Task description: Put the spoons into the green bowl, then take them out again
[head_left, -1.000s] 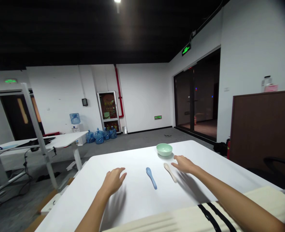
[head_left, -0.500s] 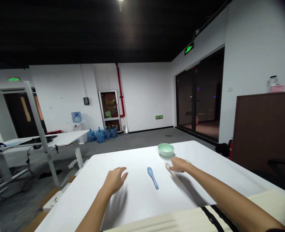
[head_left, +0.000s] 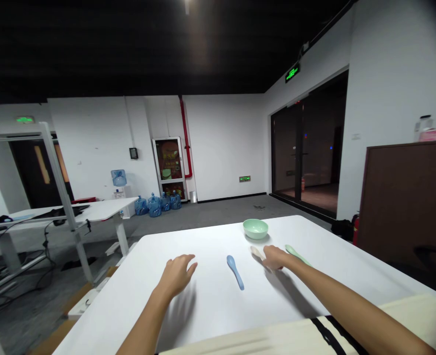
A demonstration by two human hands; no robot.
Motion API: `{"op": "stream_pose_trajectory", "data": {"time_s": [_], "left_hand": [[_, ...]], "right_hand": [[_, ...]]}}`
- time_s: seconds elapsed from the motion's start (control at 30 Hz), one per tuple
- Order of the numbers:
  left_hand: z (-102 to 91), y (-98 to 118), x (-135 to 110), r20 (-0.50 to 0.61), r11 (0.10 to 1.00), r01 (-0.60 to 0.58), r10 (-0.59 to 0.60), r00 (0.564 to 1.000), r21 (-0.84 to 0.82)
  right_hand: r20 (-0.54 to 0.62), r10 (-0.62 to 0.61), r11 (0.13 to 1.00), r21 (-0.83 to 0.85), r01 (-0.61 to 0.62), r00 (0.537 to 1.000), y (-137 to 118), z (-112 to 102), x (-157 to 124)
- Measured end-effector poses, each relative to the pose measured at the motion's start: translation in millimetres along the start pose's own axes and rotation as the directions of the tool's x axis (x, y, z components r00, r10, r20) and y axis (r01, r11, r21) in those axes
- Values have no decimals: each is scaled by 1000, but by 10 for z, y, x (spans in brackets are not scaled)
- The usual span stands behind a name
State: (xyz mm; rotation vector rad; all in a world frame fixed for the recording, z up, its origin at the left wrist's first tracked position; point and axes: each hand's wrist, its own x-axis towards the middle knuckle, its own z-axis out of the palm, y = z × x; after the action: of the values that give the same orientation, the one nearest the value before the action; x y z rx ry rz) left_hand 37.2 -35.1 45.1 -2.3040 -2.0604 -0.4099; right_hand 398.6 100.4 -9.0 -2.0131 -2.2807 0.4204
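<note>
On the white table, my right hand [head_left: 275,258] is closed around the handle of a beige spoon [head_left: 255,253]. The fingers hide most of that handle, and the spoon's bowl end looks a little blurred. My left hand [head_left: 180,272] hovers above the table at left, fingers apart and holding nothing. Between the two hands lies a blue spoon [head_left: 235,272], its bowl end pointing away from me. A green spoon [head_left: 295,253] rests just beyond my right wrist, partly covered by the forearm. Farther back stands a light green bowl [head_left: 255,229].
The white table [head_left: 210,305] ends at a rounded far edge. At left is another white table [head_left: 103,211] with cables and a metal post [head_left: 59,177]. Several blue water jugs [head_left: 154,205] stand by the wall. A brown cabinet [head_left: 406,197] is at right.
My right hand has shifted nearer to me, down along the beige spoon, and closed on its handle. More of the green spoon now shows. The left hand stays about where it was.
</note>
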Motion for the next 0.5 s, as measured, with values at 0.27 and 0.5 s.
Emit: {"op": "stream_pose_trajectory", "data": {"time_s": [0.27,0.5], "left_hand": [[-6,-14,19,8,1000,25,-25,1000,-8],[31,-28,58,18,999,21,-20,1000,-25]], "right_hand": [[-152,-9,999,49,17,988,-82,-536,219],[-306,125,991,-3,-133,944,-55,-648,760]]}}
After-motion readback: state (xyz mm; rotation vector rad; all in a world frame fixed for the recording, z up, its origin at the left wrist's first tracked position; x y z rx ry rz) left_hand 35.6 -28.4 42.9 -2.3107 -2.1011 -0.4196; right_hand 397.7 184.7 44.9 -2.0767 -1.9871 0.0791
